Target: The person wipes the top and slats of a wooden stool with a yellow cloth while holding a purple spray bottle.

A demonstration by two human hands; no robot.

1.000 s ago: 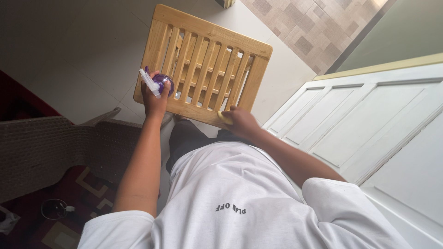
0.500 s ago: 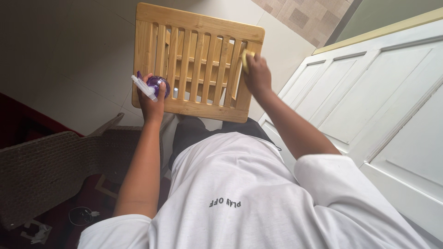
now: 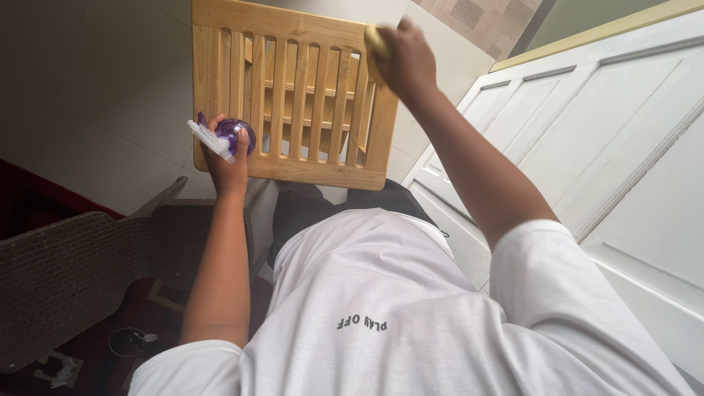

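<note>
Slatted wooden rack (image 3: 293, 95) stands on pale floor tiles (image 3: 110, 95), seen from above, just ahead of the person's legs. Lower slats show through the gaps in the top.

Left hand (image 3: 226, 158) at the rack's near left corner, grip wrapped around a purple spray bottle (image 3: 233, 136); its white trigger head points left, off the rack. Bottle sits over the left slats (can't tell if it touches the wood).

Right hand (image 3: 407, 59) at the rack's far right corner, grip closed on a yellow sponge (image 3: 375, 42) pressed against the top rail. Hand is motion-blurred.

Room: white panelled door (image 3: 587, 147) along the right, close to the rack's right side. Patterned beige tiles (image 3: 477, 18) at the top, beyond the plain ones. Woven wicker piece (image 3: 73, 271) at lower left, over a dark red patterned rug (image 3: 29, 198). Small cable and bits of litter on the rug at the bottom left corner. Person wears a white T-shirt and dark trousers.
</note>
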